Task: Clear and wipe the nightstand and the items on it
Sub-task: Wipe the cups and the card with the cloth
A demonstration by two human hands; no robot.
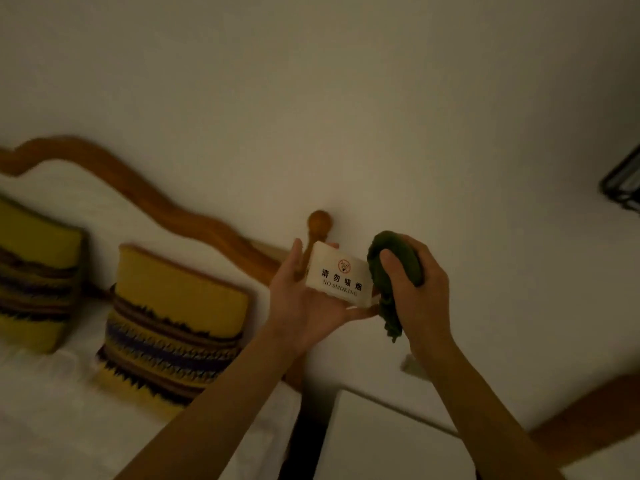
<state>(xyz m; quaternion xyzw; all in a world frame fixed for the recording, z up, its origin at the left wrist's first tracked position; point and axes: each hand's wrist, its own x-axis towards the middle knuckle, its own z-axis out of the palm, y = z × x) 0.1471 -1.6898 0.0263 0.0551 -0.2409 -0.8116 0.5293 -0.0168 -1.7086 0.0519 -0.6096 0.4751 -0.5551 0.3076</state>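
Observation:
My left hand (304, 299) holds a white no-smoking sign (337, 277) in its palm, thumb along the sign's left edge, in front of the wall. My right hand (412, 285) grips a bunched dark green cloth (388, 258) pressed against the sign's right end, with a tail of cloth hanging below. Under my forearms lies the white nightstand top (381, 441), its surface partly hidden by my right arm.
A bed with white sheets (52, 427) and two yellow striped cushions (173, 327) lies at the left, below a curved wooden headboard (145, 192) with a round knob (319, 221). A dark object (623, 181) sits at the right edge. Brown floor (588, 427) shows at lower right.

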